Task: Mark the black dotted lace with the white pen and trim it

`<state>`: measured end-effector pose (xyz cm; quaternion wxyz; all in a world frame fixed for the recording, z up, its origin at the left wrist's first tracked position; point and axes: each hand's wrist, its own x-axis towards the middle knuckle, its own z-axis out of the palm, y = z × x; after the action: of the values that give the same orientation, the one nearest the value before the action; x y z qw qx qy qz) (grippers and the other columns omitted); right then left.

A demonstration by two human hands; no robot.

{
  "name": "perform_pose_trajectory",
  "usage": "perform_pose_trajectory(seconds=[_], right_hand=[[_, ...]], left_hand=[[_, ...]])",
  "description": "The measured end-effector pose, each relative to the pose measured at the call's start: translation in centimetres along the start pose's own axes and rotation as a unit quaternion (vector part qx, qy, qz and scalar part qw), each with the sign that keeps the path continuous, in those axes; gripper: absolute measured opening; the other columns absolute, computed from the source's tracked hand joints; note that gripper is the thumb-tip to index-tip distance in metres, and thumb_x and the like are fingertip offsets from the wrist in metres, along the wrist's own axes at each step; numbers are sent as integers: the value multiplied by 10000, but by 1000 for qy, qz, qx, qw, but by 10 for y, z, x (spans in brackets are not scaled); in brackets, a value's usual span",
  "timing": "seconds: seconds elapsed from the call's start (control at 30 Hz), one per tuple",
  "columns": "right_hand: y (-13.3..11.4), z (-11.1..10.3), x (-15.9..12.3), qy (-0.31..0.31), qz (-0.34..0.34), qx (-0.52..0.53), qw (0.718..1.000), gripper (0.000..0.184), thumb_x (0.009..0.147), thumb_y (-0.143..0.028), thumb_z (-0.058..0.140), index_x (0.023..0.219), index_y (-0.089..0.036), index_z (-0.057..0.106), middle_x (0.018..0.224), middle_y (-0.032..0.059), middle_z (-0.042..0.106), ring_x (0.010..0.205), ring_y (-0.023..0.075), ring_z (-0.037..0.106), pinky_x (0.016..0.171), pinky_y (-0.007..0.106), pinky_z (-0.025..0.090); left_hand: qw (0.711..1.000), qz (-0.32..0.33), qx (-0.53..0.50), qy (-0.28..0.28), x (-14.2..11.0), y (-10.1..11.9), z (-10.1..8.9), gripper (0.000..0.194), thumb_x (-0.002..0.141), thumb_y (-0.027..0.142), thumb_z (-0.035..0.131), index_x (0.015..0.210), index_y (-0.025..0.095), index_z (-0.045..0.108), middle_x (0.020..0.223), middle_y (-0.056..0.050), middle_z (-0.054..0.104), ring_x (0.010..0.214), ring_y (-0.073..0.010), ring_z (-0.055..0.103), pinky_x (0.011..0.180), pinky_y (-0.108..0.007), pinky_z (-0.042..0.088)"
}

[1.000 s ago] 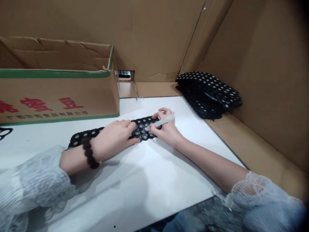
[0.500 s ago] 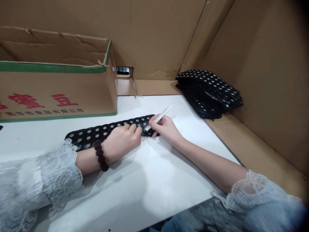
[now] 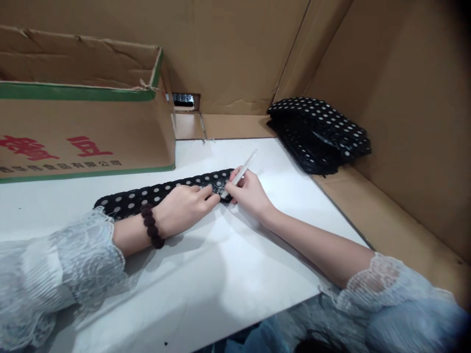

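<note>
Resting on the strip [image 3: 158, 191], the left hand [image 3: 187, 208] has its fingers curled low; whether they pinch the edge or only press cannot be told. The right hand [image 3: 253, 196] is closed around a white pen [image 3: 245, 166], tip down at the strip's right end. The strip lies flat on the table [image 3: 184, 279], below the box and running leftward under the left hand.

Risks, as judged: light pressure from the left hand could let the strip skid on the smooth top. The pen tip sits close to the left fingertips, so a slip could strike them. The left lace cuff [image 3: 88, 250] lies at the strip's left end and could snag or drag it. The strip looks thin and could buckle between the hands.

Surface: white, with soft shadows and a dark speck [image 3: 165, 343] near the front edge. At left stands a box [image 3: 91, 127] with green trim and red lettering. A spotted black pile [image 3: 320, 132] sits in the far right corner. Cardboard walls [image 3: 239, 59] enclose the back and right; a small cutout [image 3: 196, 102] pierces the back one.
</note>
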<state>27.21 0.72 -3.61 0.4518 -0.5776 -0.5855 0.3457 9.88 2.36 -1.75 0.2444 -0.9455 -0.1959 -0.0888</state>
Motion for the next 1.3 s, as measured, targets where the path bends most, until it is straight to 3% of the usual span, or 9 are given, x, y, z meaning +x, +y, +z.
perform_pose_trajectory(seconds=[0.17, 0.33, 0.6, 0.73, 0.9, 0.97, 1.1, 1.2, 1.3], right_hand=[[1, 1, -1, 23, -25, -50, 998, 102, 667, -225, 468, 747, -203, 409, 622, -44, 453, 545, 100, 448, 508, 229, 373], [-6, 3, -2, -10, -52, -89, 995, 88, 672, -213, 445, 738, -206, 386, 611, -40, 451, 526, 103, 427, 508, 237, 348], [-14, 8, -4, -45, -79, -84, 992, 92, 671, -197, 434, 747, -212, 384, 611, -46, 435, 520, 97, 414, 508, 231, 344], [-12, 0, -2, -46, -61, -24, 997, 80, 686, -208, 457, 733, -207, 393, 592, -49, 424, 500, 84, 410, 471, 210, 347], [-13, -16, 2, 34, -55, 57, 996, 91, 747, -274, 450, 778, -217, 386, 615, -39, 420, 491, 82, 427, 405, 182, 361], [-13, -19, 4, 41, -53, 65, 996, 116, 760, -313, 454, 785, -219, 390, 622, -30, 437, 512, 90, 448, 401, 179, 379], [-7, -16, 5, 17, -52, 60, 997, 143, 755, -344, 469, 789, -213, 423, 614, -22, 451, 564, 111, 481, 413, 188, 421], [-3, -11, 6, -4, -52, 51, 997, 133, 732, -326, 490, 770, -206, 447, 629, -14, 467, 595, 120, 499, 403, 188, 427], [-3, -8, 6, -8, -45, 26, 999, 130, 719, -319, 498, 756, -199, 469, 622, -11, 483, 586, 123, 510, 393, 189, 425]], left_hand=[[1000, -5, -14, 14, 1, 2, 0, 175, 828, 183, 402, 672, 161, 477, 619, 2, 525, 521, -128, 504, 456, -246, 326], [999, -22, -32, -15, 4, 4, -4, 216, 841, 181, 363, 684, 149, 508, 614, -12, 541, 527, -129, 512, 462, -243, 331], [992, -116, -46, -3, 6, 4, -6, 238, 822, 225, 363, 660, 141, 516, 576, -29, 540, 506, -150, 531, 434, -253, 322], [999, -34, -25, 3, 1, 0, -7, 240, 832, 211, 351, 659, 146, 504, 594, -22, 522, 490, -136, 501, 439, -260, 324], [993, 92, -69, -14, -11, -2, -16, 270, 862, 266, 356, 650, 167, 490, 597, -6, 513, 517, -125, 474, 498, -261, 346], [992, 35, -117, -36, -9, -3, -21, 321, 865, 371, 344, 672, 170, 501, 621, -13, 530, 561, -135, 497, 535, -266, 369], [959, -205, -185, -63, 8, -5, -20, 298, 866, 367, 331, 907, 149, 529, 846, -63, 577, 778, -185, 547, 659, -289, 420], [949, -231, -194, -91, 19, -4, -10, 285, 848, 301, 360, 1004, 122, 518, 933, -98, 555, 871, -220, 525, 749, -331, 420], [949, -226, -198, -99, 23, -3, 0, 240, 825, 226, 355, 938, 100, 526, 894, -111, 538, 867, -231, 502, 777, -362, 411]])
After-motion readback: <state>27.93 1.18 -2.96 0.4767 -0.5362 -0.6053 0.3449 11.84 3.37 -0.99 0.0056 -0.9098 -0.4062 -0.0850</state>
